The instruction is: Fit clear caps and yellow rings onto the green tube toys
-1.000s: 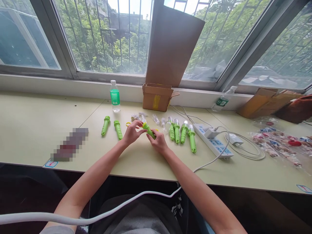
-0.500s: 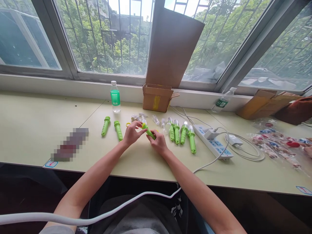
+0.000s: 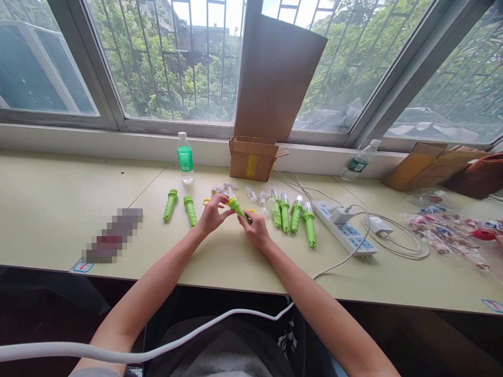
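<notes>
Both my hands meet over the pale table [image 3: 58, 209] on one green plastic handle [image 3: 239, 210] that lies tilted between them. My right hand [image 3: 256, 229] grips its lower end. My left hand [image 3: 212, 212] pinches its upper end, where a small clear cap sits. Two bare green handles [image 3: 170, 203] lie side by side to the left of my left hand. Several green handles with clear tops [image 3: 296, 212] lie in a row to the right of my right hand. Loose clear caps [image 3: 251, 193] and a yellow ring [image 3: 206, 200] are scattered just behind my hands.
A water bottle [image 3: 185, 164] and a small open cardboard box [image 3: 252, 157] stand at the back by the window sill. A white power strip [image 3: 346, 228] with plugs and cables lies to the right. Bags of small coloured parts [image 3: 448, 230] sit at the far right.
My hands and the green handle have stayed in place, with only small finger movement at its upper end. The view has shifted slightly.
</notes>
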The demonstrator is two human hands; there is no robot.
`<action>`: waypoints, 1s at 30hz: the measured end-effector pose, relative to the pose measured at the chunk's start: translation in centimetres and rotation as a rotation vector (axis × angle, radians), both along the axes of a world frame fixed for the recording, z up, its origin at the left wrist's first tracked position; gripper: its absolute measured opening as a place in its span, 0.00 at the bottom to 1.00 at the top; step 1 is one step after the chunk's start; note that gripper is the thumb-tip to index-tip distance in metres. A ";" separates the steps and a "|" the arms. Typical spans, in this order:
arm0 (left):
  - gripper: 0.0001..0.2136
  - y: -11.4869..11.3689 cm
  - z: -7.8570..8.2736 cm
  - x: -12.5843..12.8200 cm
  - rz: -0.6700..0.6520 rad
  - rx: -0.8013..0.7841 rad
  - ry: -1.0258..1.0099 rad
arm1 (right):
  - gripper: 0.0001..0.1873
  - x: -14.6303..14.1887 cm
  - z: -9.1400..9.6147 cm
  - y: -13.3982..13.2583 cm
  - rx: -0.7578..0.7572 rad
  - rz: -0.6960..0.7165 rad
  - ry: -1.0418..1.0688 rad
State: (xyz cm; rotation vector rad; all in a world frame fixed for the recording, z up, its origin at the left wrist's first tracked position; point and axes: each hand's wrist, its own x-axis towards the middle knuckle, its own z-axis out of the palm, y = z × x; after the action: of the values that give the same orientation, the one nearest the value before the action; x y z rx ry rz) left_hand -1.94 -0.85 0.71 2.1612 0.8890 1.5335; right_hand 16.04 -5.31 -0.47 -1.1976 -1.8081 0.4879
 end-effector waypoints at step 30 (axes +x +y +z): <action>0.14 0.3 -0.6 0.2 0.032 0.069 0.018 | 0.13 0.1 -0.5 0.2 -0.112 -0.037 0.162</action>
State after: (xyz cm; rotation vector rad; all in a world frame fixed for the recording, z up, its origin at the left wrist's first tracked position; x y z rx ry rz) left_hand -1.74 -0.51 0.07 2.2218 0.8929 1.5844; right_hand 16.14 -5.12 -0.93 -1.2288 -1.6359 0.6533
